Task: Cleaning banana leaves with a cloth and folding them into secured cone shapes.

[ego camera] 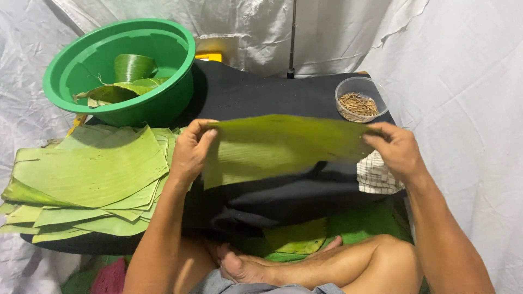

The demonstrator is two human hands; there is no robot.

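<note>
The person sat cross-legged at a low surface (261, 98) draped in black cloth. Both hands held one long green leaf strip (283, 147) stretched above the middle of the cloth: the left hand (190, 152) pinched its left end between thumb and fingers, and the right hand (397, 149) gripped its right end the same way. The strip looked thin, light and pliant, sagging a little along its near edge; it would likely tear along its ribs if pulled hard, so the ends seemed the sound places to hold. To the left lay a stack of cut leaves (87, 179). At the far left stood a green basin (81, 68) with folded leaf pieces inside. At the far right sat a clear cup of small sticks (359, 100), with a checked cloth (376, 174) near it.
</note>
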